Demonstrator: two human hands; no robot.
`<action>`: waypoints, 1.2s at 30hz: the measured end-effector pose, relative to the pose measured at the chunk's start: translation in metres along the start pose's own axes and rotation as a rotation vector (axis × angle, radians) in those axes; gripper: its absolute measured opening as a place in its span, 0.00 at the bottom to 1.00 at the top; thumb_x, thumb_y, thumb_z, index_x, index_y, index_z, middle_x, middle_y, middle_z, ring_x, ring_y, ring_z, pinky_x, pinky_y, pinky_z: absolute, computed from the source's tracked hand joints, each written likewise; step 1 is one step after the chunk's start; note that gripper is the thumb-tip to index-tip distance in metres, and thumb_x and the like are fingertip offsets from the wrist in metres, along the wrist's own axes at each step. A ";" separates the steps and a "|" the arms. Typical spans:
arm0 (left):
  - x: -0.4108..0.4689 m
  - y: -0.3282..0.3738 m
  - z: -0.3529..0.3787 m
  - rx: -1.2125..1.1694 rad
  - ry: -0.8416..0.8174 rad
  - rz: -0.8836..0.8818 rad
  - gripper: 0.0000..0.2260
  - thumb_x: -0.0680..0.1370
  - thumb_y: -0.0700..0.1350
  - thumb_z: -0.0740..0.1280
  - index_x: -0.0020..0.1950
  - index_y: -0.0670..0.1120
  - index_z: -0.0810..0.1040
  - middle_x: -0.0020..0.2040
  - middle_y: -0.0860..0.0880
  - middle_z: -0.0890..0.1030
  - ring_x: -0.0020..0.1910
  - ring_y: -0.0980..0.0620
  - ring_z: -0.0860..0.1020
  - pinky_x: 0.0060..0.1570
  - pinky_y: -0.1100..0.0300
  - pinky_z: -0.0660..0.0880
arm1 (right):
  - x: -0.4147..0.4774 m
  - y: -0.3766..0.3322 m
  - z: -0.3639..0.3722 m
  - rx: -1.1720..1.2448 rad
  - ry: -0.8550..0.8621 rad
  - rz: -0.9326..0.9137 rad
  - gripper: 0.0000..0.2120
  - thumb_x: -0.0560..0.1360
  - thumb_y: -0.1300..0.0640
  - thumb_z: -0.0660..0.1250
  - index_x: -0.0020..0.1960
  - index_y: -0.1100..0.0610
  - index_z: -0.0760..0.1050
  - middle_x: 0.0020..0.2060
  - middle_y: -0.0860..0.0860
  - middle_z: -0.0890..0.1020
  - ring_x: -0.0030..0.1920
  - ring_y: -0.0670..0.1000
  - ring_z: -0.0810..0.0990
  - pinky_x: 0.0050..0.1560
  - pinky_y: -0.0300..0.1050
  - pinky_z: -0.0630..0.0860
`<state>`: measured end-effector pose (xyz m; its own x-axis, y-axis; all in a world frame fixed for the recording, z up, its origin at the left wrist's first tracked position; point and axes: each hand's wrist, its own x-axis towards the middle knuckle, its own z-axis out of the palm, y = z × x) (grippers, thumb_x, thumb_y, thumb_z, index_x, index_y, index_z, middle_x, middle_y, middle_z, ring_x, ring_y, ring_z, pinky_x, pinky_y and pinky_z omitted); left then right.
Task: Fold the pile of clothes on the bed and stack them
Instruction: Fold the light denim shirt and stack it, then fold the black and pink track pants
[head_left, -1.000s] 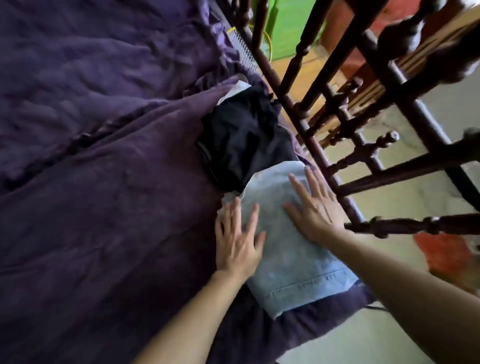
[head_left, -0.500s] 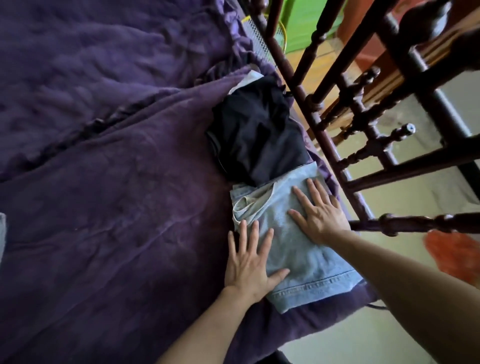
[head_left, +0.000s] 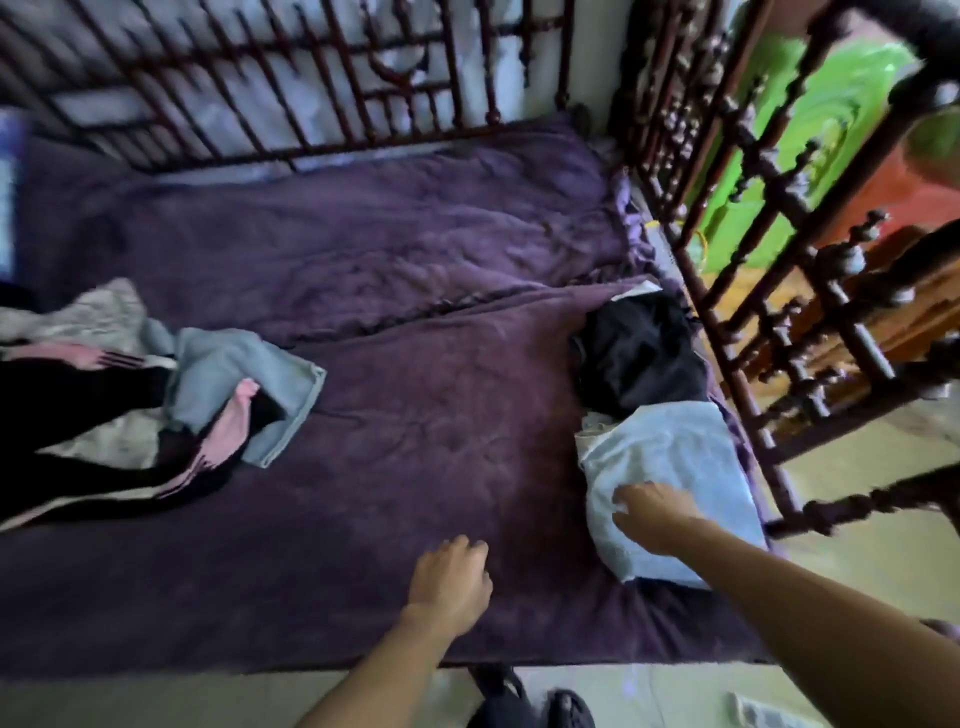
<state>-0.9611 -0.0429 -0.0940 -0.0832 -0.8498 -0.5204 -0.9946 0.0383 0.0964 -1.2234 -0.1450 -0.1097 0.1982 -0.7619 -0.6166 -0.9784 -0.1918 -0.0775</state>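
The folded denim (head_left: 675, 457) lies at the right edge of the bed (head_left: 415, 415), close to its near right corner. Its long axis runs from the near edge toward the far one, alongside the wooden rail (head_left: 753, 364), and a folded black garment (head_left: 639, 353) touches its far end. The right hand (head_left: 652, 514) rests on the denim's near part with its fingers bent, but blur hides whether they pinch cloth. The left hand (head_left: 449, 582) hovers over bare cover by the near edge, loosely curled and holding nothing. The unfolded pile (head_left: 156, 410) sits at the left edge, well apart from both hands. It is to the left of the left hand and farther in, so that hand is plainly the nearer one (the likely one to reach). Within the pile, black trousers with pink stripes (head_left: 78, 395) stretch from the left edge toward the middle. A grey-blue piece (head_left: 234, 374) is draped over them, its hem pointing toward the near right.
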 end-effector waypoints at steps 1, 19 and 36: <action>-0.014 -0.016 -0.004 -0.016 0.021 -0.031 0.12 0.78 0.48 0.57 0.58 0.47 0.73 0.58 0.46 0.76 0.59 0.43 0.75 0.55 0.51 0.71 | -0.001 -0.022 -0.006 -0.004 0.011 -0.039 0.16 0.78 0.46 0.57 0.62 0.48 0.73 0.59 0.52 0.79 0.58 0.56 0.78 0.52 0.46 0.73; -0.213 -0.412 0.012 -0.202 0.218 -0.495 0.11 0.77 0.51 0.58 0.55 0.49 0.74 0.55 0.49 0.79 0.56 0.47 0.78 0.52 0.56 0.73 | 0.031 -0.478 -0.039 -0.184 0.005 -0.463 0.16 0.78 0.45 0.59 0.63 0.48 0.74 0.64 0.51 0.76 0.64 0.57 0.75 0.61 0.49 0.72; -0.244 -0.740 0.005 -0.378 0.178 -0.695 0.14 0.79 0.50 0.58 0.62 0.49 0.74 0.61 0.49 0.76 0.60 0.49 0.75 0.58 0.57 0.70 | 0.147 -0.856 -0.043 -0.122 -0.046 -0.611 0.16 0.75 0.46 0.62 0.60 0.49 0.75 0.59 0.53 0.78 0.61 0.56 0.76 0.57 0.48 0.73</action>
<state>-0.2047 0.1387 -0.0424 0.5893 -0.6860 -0.4267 -0.7243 -0.6826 0.0972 -0.3547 -0.1198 -0.1003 0.7141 -0.4654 -0.5229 -0.6750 -0.6559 -0.3381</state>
